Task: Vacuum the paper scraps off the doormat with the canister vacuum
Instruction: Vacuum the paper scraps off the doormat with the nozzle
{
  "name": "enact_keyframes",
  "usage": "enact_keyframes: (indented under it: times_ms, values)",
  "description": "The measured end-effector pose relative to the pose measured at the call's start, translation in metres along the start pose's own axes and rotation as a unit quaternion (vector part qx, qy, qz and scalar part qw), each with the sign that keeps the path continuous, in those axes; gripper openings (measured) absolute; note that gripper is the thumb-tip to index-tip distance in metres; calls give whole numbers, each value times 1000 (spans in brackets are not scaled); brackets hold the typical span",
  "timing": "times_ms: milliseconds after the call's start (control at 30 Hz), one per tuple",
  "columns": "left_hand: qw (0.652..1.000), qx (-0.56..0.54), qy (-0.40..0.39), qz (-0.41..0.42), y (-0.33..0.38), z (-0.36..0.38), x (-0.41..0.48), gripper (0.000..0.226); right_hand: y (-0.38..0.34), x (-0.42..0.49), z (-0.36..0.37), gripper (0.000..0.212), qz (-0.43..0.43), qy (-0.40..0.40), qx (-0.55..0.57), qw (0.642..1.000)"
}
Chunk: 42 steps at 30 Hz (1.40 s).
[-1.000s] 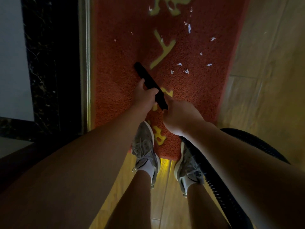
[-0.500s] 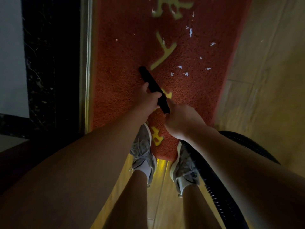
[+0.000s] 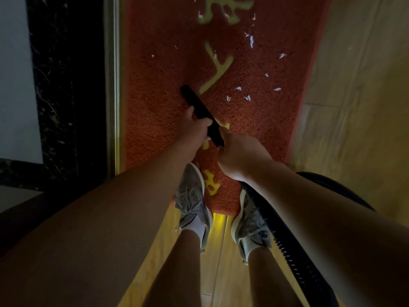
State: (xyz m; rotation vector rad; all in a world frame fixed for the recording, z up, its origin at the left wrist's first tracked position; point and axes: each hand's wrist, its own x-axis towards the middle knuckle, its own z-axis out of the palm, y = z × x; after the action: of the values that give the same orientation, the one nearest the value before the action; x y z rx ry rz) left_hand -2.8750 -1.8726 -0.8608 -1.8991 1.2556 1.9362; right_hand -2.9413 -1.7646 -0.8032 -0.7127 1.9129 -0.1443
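Black vacuum nozzle (image 3: pixel 199 109) is being held by 2 hands: left hand (image 3: pixel 194 131) is being wrapped round its middle, right hand (image 3: pixel 239 156) is being clamped on the rear end, where the ribbed hose (image 3: pixel 276 235) joins. Tip is being aimed at the red doormat (image 3: pixel 155 107), left of the paper scraps (image 3: pixel 238 88) and apart from them. Nozzle is being judged rigid and light, hose bendy, scraps featherlight. Canister is not being shown; contents cannot be told.

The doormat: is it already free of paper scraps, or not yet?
Not yet. White paper scraps lie scattered on the red doormat, right of and beyond the black nozzle.
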Motion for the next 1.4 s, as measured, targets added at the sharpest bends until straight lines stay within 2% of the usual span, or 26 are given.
enact_keyframes:
  times_ms: [267, 500, 933, 1400]
  values:
    - [1000, -2, 9, -11, -5, -1, 6, 71, -2, -1, 1, 64, -1, -5, 5, 1000]
    - [999, -27, 3, -37, -12, 7, -4, 70, 4, -11, -4, 50, 5, -19, 0, 1000]
    - [999, -6, -8, -33, -11, 18, -17, 71, 13, -26, -7, 60, 13, -6, 11, 1000]
    - [999, 37, -14, -22, -16, 50, -26, 70, 43, -40, -4, 61, 32, 14, 39, 999]
